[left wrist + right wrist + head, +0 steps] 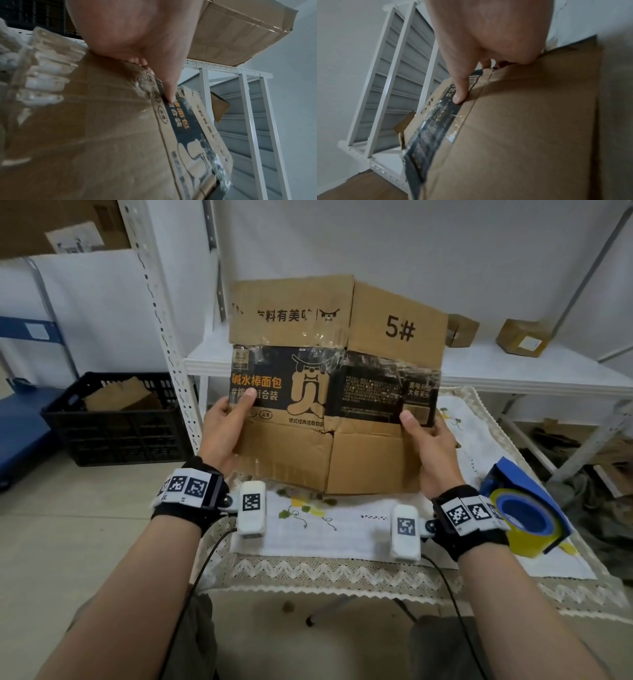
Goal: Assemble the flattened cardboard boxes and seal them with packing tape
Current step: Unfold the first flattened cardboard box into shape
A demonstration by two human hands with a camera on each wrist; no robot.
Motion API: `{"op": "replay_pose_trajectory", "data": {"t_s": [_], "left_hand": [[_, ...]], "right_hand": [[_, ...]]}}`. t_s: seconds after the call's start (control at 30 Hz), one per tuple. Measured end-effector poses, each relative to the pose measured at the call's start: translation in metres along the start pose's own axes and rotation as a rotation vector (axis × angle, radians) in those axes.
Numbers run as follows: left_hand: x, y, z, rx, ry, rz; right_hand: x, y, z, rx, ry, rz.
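Note:
A flattened brown cardboard box (342, 453) with a black printed band and "5#" on a flap stands upright above the table, held between both hands. My left hand (226, 426) grips its left edge, thumb on the front face and fingers hidden behind. My right hand (428, 440) grips the right edge the same way. The left wrist view shows the left thumb (169, 86) pressed on the box (102, 135); the right wrist view shows the right thumb (460, 92) on the box (530, 128). A blue tape dispenser (524, 501) with yellow tape lies on the table at the right.
The table (342, 573) has a white lace cloth. White metal shelving (513, 368) behind it carries small cardboard boxes (522, 337). A black plastic crate (116, 422) with cardboard stands on the floor at left, beside a blue cart (20, 433).

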State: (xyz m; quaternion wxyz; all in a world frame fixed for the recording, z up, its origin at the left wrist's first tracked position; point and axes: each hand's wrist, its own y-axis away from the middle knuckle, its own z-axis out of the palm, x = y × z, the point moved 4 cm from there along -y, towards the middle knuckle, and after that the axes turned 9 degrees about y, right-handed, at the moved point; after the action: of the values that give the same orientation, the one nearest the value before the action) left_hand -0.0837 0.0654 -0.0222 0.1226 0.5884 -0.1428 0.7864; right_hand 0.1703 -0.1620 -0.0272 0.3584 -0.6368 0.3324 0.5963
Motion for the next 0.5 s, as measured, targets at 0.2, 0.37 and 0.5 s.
{"op": "replay_pose_trajectory", "data": {"t_s": [0.2, 0.37, 0.5], "left_hand": [[0.005, 0.001, 0.007, 0.032, -0.094, 0.156], [0.006, -0.003, 0.009, 0.030, -0.006, 0.222], [0.015, 0.000, 0.014, 0.000, 0.120, 0.262]], "right_hand": [[-0.017, -0.001, -0.012, 0.062, -0.175, -0.148], [-0.021, 0.003, -0.016, 0.108, -0.223, -0.219], [-0.031, 0.008, -0.018, 0.127, -0.298, -0.266]]}}
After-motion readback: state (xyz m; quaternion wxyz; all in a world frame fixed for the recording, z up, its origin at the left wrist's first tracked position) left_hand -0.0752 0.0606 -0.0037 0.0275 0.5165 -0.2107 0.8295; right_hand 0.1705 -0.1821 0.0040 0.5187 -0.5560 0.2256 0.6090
